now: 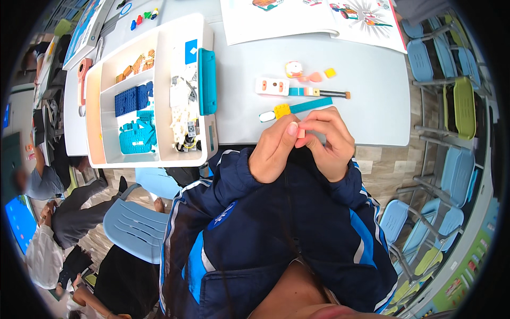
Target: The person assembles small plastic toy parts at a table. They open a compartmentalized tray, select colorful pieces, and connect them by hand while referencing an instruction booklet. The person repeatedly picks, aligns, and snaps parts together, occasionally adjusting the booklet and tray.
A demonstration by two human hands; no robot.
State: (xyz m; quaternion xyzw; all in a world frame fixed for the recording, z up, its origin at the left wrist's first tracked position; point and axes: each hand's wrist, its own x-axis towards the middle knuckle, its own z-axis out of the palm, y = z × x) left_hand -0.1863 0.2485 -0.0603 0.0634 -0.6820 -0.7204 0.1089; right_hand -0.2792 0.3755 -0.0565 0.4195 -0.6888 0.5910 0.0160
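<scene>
My left hand (273,149) and my right hand (330,146) meet over the table's near edge. Between their fingertips they pinch a small coral-pink toy brick (301,133); its far side is covered by the fingers. Just beyond lies a teal beam (312,105) with a yellow studded brick (282,110) and a white rounded piece (266,116) at its left end. Farther back rests a white block (272,86) joined to a strip of teal, yellow and black parts (319,92). Behind that are a yellow-and-white rounded piece (293,68), a pink piece (315,77) and a yellow brick (330,73).
On the left stands a white sorting tray (206,33) with blue, teal, brown and white bricks and a teal latch (207,82). An open picture booklet (281,29) lies at the back. Several blue chairs (135,223) and seated people surround the table (372,106).
</scene>
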